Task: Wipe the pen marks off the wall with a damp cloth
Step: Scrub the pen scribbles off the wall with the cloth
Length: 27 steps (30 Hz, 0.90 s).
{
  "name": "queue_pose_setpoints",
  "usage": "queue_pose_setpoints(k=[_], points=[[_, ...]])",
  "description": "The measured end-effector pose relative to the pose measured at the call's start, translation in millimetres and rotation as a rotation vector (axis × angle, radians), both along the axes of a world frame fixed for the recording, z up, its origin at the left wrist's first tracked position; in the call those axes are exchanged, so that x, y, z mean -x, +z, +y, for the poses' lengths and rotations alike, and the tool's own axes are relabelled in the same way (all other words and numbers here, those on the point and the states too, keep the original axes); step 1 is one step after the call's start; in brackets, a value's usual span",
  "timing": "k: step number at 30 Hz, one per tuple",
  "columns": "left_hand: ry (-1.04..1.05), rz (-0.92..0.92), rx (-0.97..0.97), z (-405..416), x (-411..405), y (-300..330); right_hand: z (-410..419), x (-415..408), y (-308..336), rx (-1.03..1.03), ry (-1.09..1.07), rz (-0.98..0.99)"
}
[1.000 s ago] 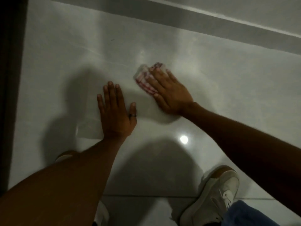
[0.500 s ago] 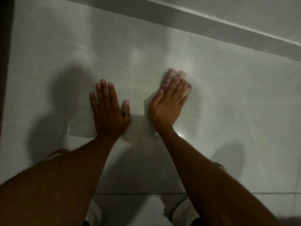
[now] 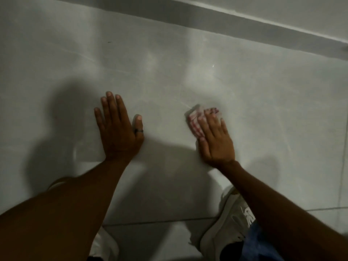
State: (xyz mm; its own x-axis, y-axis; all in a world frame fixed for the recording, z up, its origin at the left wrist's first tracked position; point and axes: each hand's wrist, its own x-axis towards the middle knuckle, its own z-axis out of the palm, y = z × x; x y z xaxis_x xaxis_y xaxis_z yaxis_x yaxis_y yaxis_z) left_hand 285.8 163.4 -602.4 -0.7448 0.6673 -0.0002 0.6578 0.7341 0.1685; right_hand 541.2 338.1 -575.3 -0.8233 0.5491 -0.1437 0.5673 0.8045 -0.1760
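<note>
Cloth (image 3: 195, 119) under right hand (image 3: 216, 142) fingers (image 3: 211, 119) (flat on tile).

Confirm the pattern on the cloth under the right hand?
Red-and-white check on the cloth, flattened beneath the right hand. Head view, the only one.

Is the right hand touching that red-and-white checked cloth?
Touching. The head view shows the right hand lying flat on the red-and-white checked cloth, fingers spread over it, with no gap between them.
</note>
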Motion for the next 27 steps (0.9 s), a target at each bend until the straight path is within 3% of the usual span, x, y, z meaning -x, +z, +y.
queue_pose_setpoints(k=[4,9,12,16,21,27], points=[[0.003,0.007,0.016,2,-2,3,47,39,7,-0.026,-0.251,0.017],[0.007,0.029,0.056,3,-2,5,79,156,9,-0.015,-0.47,0.042],[0.002,0.023,0.061,3,-2,7,69,229,11,0.032,-0.419,0.051],[0.009,0.037,0.054,2,-1,6,12,275,17,0.065,-0.119,0.069],[-0.016,0.061,0.038,-3,1,2,-33,191,8,0.051,0.102,0.117],[-0.017,-0.005,0.011,-2,4,0,-12,13,6,0.037,-0.039,0.002]])
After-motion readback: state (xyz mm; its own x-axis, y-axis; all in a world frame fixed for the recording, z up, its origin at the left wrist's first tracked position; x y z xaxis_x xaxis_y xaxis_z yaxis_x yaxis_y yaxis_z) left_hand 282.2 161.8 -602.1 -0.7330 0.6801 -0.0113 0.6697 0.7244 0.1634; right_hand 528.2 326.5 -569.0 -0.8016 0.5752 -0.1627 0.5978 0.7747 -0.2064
